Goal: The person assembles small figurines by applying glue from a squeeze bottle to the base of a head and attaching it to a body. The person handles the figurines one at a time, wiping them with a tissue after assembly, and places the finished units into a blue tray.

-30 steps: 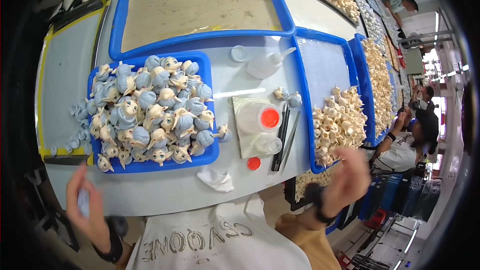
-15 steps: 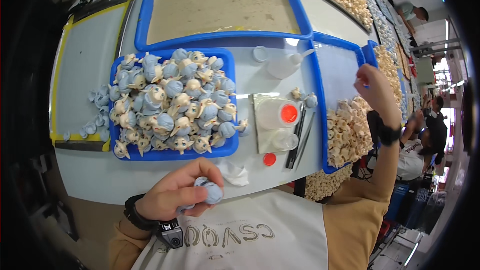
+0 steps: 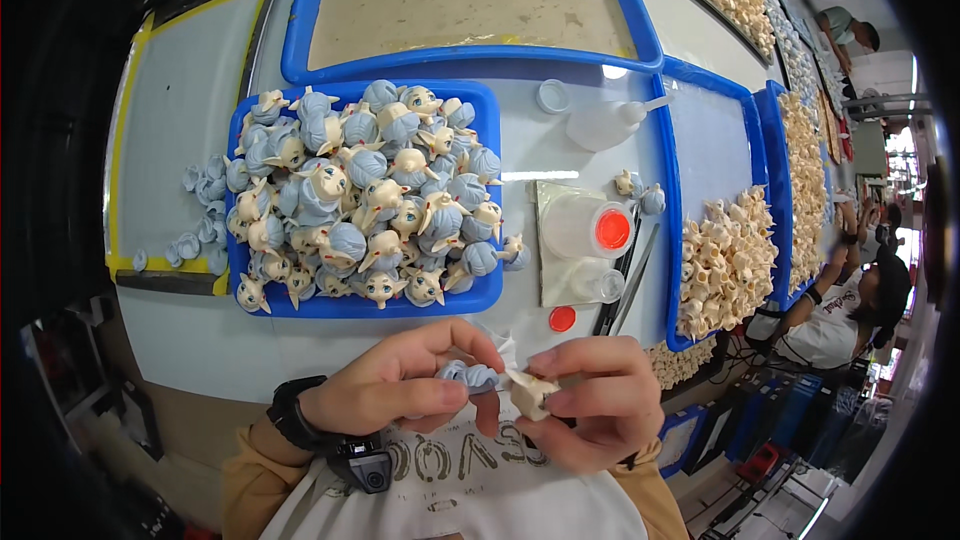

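Note:
Between the thumb and fingers of my left hand (image 3: 400,380) is a blue-grey doll hair piece (image 3: 468,376) with moulded strands. My right hand (image 3: 600,395) pinches a cream doll face part (image 3: 529,393) just right of it, close to the hair piece; I cannot tell whether the two touch. Behind my hands a blue tray (image 3: 300,308) is heaped with doll heads (image 3: 383,285) that have pointed ears and blue-grey hair. To the right, another blue tray (image 3: 715,130) carries a pile of cream face parts (image 3: 722,270).
A jar with a red top (image 3: 611,229), a small clear cup (image 3: 598,283), a squeeze bottle (image 3: 605,125) and thin tools (image 3: 638,275) lie between the trays. Loose hair pieces (image 3: 185,248) rest on a yellow-taped board (image 3: 180,100) at left. People work at far right.
My right hand has come from the right tray to beside my left hand, bringing a cream face part. My left hand has kept the hair piece, and the view has shifted a little.

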Motion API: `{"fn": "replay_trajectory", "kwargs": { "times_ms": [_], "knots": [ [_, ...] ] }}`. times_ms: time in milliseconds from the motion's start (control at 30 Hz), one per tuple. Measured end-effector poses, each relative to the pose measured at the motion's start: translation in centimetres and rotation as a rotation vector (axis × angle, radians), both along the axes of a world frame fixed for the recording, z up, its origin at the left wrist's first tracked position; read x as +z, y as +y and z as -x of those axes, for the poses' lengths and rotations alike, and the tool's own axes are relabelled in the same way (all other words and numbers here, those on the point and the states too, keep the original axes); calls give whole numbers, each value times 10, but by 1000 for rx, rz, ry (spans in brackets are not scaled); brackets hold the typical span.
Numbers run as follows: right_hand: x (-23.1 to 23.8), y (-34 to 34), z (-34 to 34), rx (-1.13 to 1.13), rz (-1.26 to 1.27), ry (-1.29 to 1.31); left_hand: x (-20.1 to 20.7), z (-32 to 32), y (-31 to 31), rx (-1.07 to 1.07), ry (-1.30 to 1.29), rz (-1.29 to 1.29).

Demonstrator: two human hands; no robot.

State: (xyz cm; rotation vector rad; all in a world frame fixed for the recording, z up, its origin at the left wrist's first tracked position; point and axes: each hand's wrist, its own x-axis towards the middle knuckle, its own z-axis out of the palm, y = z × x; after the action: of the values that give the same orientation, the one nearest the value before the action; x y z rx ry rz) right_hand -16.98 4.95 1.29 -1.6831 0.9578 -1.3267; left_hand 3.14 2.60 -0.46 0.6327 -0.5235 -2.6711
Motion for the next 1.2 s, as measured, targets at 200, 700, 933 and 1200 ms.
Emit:
{"fn": "replay_trajectory", "kwargs": {
  "times_ms": [200, 700, 933, 1200],
  "knots": [
    [-6, 14, 6, -56, -39, 154, -3, -1, -1, -5, 32, 11],
    [-24, 8, 65, -612, -23, 628, 0, 7, 2, 253, -42, 203],
    [-25, 0, 56, -562, -7, 768, -4, 8, 8, 310, -28, 241],
    [-30, 0, 58, -528, 9, 810, -12, -7, 7, 109, 185, 23]
  ]
}}
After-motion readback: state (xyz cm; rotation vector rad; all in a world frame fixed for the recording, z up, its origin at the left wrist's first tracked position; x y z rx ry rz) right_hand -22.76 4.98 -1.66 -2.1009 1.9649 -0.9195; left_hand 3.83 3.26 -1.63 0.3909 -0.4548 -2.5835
